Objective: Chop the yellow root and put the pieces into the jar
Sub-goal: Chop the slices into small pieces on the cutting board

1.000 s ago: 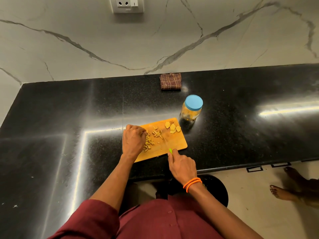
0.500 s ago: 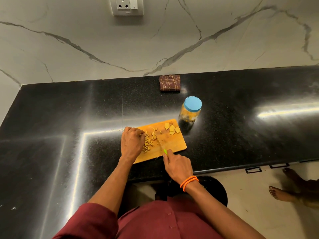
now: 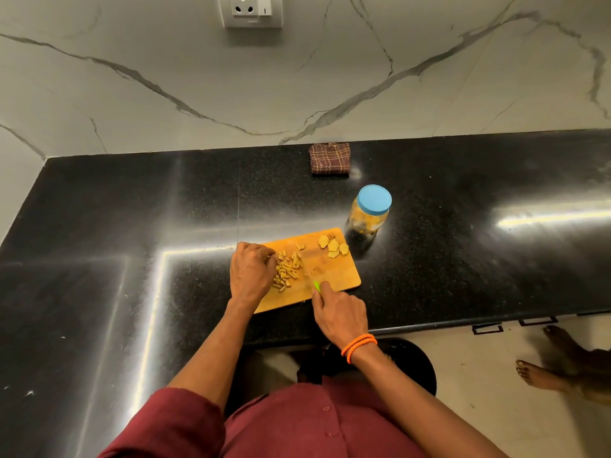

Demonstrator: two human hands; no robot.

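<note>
The left hand (image 3: 252, 272) curls its fingers on the yellow root pieces (image 3: 288, 271) on the board (image 3: 344, 276). The right hand (image 3: 340, 313) grips the knife (image 3: 316, 285). Keep fingertips tucked back, chop small. The jar (image 3: 369, 211) waits nearby, lid on.

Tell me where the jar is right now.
In the head view, the jar, blue lid on, stands on the black counter just beyond the cutting board's far right corner, nearer than the checked cloth.

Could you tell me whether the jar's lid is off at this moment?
No, the blue lid sits on top of the jar, which stands on the counter beyond the cutting board.
</note>
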